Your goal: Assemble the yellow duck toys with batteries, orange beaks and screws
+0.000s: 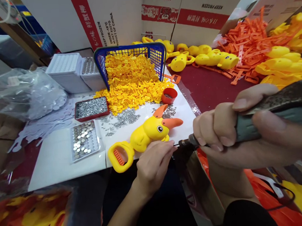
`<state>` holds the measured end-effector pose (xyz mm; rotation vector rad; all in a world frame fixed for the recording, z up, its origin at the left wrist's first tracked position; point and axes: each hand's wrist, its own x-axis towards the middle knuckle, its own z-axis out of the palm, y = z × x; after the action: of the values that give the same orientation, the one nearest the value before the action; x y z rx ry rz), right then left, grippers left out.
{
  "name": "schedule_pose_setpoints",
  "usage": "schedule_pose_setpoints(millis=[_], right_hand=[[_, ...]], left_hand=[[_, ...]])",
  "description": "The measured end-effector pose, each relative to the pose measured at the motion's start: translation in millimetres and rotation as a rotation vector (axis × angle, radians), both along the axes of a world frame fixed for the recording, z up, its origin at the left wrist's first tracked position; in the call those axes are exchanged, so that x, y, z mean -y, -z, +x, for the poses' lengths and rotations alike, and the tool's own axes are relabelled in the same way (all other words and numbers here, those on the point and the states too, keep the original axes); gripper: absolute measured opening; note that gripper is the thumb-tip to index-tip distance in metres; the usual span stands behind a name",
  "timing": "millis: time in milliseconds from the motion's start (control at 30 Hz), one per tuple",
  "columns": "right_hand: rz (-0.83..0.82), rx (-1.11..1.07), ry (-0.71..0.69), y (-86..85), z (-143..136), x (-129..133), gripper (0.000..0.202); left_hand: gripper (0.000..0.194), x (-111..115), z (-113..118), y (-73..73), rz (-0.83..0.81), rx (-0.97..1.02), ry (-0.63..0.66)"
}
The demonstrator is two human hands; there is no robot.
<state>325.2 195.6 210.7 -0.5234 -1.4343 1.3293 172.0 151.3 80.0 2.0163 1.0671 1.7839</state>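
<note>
My right hand (220,128) is wrapped round a grey-green electric screwdriver (279,113), its bit pointing left. Right at the bit's tip, the fingers of my left hand (152,161) are pinched together. Whatever lies between them is too small or hidden to make out. Just behind my left hand, a yellow duck toy (144,134) lies on its side on the white work surface (55,165). It has an open orange beak (171,123) and a yellow loop handle (121,157) with an orange insert.
A blue basket (129,49) spills small yellow parts (133,90). Nearby are a red tray (91,108) of small metal pieces, a red cup (169,96), and a clear tray (84,141) of coin cells. Orange strips (250,42) and yellow duck parts (285,64) pile up right.
</note>
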Motion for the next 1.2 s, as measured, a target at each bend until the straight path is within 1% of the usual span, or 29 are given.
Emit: schedule_pose_setpoints(millis=[67, 167, 267, 367, 467, 633, 733, 833, 900, 967, 1067, 1200], right_hand=[[0.005, -0.095, 0.097, 5.7, -6, 1, 0.008], [0.069, -0.253, 0.218, 14.9, -17, 0, 0.005], [0.076, -0.222, 0.252, 16.2, -18, -1, 0.007], [0.048, -0.162, 0.245, 8.9, -11, -2, 0.006], [0.045, -0.159, 0.235, 3.3, -9, 0, 0.003], [0.064, -0.191, 0.248, 8.6, -17, 2, 0.004], [0.093, -0.166, 0.196, 10.6, -18, -1, 0.004], [0.090, -0.113, 0.152, 7.8, -16, -3, 0.006], [0.076, -0.105, 0.160, 5.9, -16, -2, 0.008], [0.051, -0.112, 0.205, 5.5, -18, 1, 0.009], [0.046, -0.150, 0.260, 7.0, -19, 5, 0.008], [0.001, -0.086, 0.213, 6.2, -12, 6, 0.004]], left_hand=[[0.020, 0, 0, 1.3, -0.004, 0.018, 0.006], [0.020, 1, 0, 2.8, -0.034, 0.052, 0.043], [0.020, 1, 1, 3.9, -0.062, 0.084, 0.055], [0.019, 1, 0, 3.5, -0.094, 0.093, 0.012], [0.014, 0, -2, 0.7, -0.144, 0.090, -0.010], [0.009, 1, -3, -4.4, -0.162, 0.051, -0.003], [0.009, 0, -1, -4.6, -0.146, 0.022, -0.007], [0.008, 0, 0, -4.1, -0.164, 0.051, 0.002], [0.008, 0, -1, -4.3, -0.211, 0.090, 0.022], [0.009, 0, -1, -4.9, -0.250, 0.127, 0.039], [0.010, 0, -2, -5.7, -0.259, 0.126, 0.062], [0.012, 0, -4, -6.7, -0.238, 0.066, 0.083]])
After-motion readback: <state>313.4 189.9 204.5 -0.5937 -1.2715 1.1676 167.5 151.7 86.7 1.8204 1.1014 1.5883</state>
